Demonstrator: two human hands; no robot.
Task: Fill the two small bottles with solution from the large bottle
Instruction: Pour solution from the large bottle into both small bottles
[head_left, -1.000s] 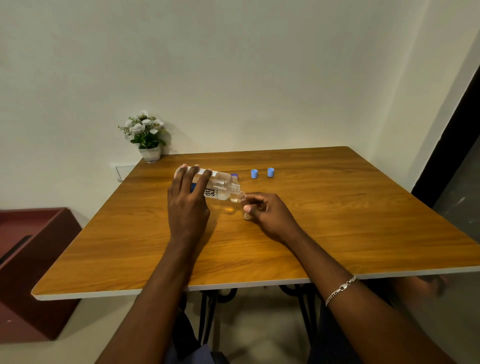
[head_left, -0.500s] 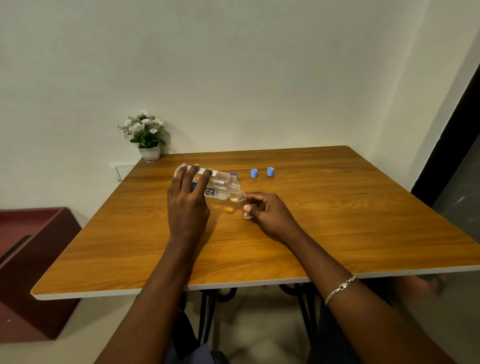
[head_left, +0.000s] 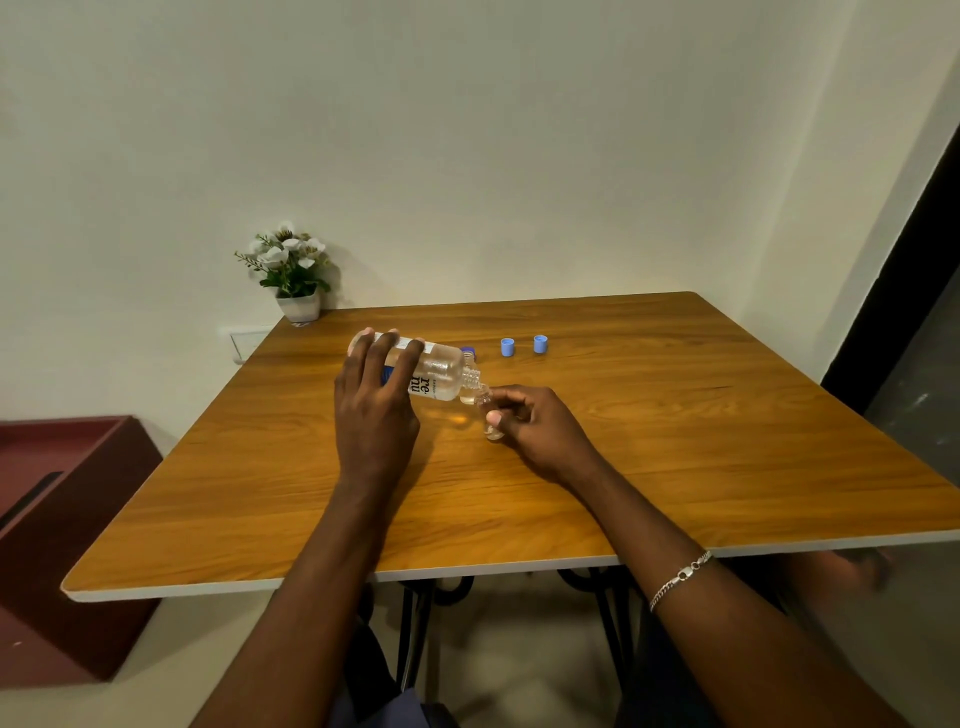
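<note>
Both grips are clamped: left grip (head_left: 376, 415) curls round the clear, blue-labelled large bottle (head_left: 441, 374), tipped almost flat over the tabletop (head_left: 675, 441), its neck meeting the clear small bottle (head_left: 484, 402) pinched by right grip (head_left: 540, 431).

The orange-brown wood-grain surface (head_left: 675, 441) looks smooth with a soft sheen. The large clear plastic bottle (head_left: 441, 371) is glossy. Right of it, two small blue caps (head_left: 507, 347) (head_left: 540, 344) look matt plastic. A silver chain bracelet (head_left: 680, 577) gleams like metal.
</note>
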